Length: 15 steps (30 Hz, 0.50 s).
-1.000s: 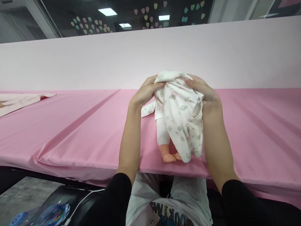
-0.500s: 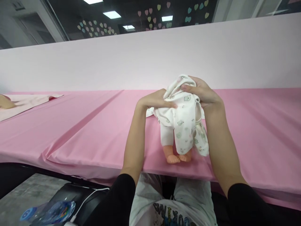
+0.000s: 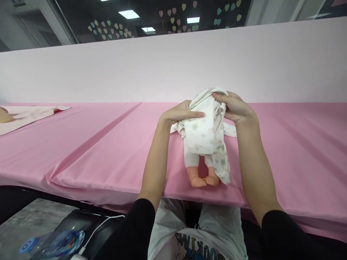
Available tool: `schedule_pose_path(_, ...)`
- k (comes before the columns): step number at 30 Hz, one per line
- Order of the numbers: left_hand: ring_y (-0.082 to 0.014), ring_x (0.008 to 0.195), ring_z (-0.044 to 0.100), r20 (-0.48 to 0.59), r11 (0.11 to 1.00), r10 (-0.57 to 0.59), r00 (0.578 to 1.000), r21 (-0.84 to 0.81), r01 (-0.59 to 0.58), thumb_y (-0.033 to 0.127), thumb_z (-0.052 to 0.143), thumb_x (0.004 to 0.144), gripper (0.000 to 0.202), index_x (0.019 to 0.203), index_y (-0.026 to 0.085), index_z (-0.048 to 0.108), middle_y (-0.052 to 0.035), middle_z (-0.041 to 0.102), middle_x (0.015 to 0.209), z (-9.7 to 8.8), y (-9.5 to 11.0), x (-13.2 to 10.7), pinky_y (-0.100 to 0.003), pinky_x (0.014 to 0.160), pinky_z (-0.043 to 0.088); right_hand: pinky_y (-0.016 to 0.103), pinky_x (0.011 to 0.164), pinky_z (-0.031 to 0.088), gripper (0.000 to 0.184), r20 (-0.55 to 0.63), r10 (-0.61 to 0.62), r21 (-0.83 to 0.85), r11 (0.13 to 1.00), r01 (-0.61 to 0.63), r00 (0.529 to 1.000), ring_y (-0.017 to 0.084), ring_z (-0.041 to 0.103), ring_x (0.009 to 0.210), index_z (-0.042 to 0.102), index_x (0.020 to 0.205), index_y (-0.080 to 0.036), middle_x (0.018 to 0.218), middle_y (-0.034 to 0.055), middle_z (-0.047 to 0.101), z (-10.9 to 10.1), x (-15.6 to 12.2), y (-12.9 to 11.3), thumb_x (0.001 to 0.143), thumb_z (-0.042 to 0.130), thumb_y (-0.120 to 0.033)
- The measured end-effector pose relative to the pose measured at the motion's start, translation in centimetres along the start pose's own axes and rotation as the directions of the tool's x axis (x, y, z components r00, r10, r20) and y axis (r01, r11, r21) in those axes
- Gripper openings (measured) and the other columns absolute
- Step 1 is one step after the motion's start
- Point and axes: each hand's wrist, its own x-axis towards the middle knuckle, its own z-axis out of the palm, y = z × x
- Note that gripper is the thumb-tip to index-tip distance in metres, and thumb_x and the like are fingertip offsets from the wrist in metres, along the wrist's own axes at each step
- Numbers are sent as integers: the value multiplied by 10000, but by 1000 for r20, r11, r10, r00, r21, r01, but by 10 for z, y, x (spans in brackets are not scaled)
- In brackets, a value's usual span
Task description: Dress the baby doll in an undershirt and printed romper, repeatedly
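Note:
A baby doll [image 3: 193,172] with bare feet toward me and white legs lies on the pink cover near its front edge. Its head and upper body are hidden behind a white baby garment [image 3: 202,133] with small pale prints. My left hand [image 3: 181,112] grips the bunched cloth at its left side, thumb across the front. On the upper right, my right hand [image 3: 236,107] pinches the gathered edge between thumb and fingers. A loose part of the cloth hangs down over the doll's right-hand leg in view. Printed sleeves stick out on both sides.
The pink cover [image 3: 108,155] spreads over a long surface, with a white panel [image 3: 162,68] behind it. A pale cloth [image 3: 35,115] with a tan object lies far left. Below left are a plastic bottle [image 3: 58,243] and a white cable [image 3: 101,226].
The garment's front panel has folded upward, showing more of the doll's legs. The hanging part has swung left, and my right hand has shifted slightly right along the edge.

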Motion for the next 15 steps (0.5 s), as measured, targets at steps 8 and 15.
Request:
schedule_pose_path(8, -236, 983, 630, -345, 958, 157, 925, -174, -228, 543, 560, 790, 404, 938, 167, 573, -67, 664, 890, -1, -16, 14, -348, 827, 525, 376, 767, 561, 421, 105, 67, -1, 998, -67, 992, 263, 635, 897, 611, 982, -205, 878, 67, 672, 18, -3, 3, 675, 736, -465)
schedule_pose_path(15, -233, 1037, 606, -225, 913, 177, 958, -327, -245, 491, 455, 867, 333, 968, 190, 555, -55, 666, 928, 2, -21, 18, -367, 861, 520, 441, 791, 547, 435, 92, 11, 49, 999, -15, 996, 287, 640, 902, 618, 1017, -172, 887, 80, 677, 15, 2, 3, 680, 711, -431)
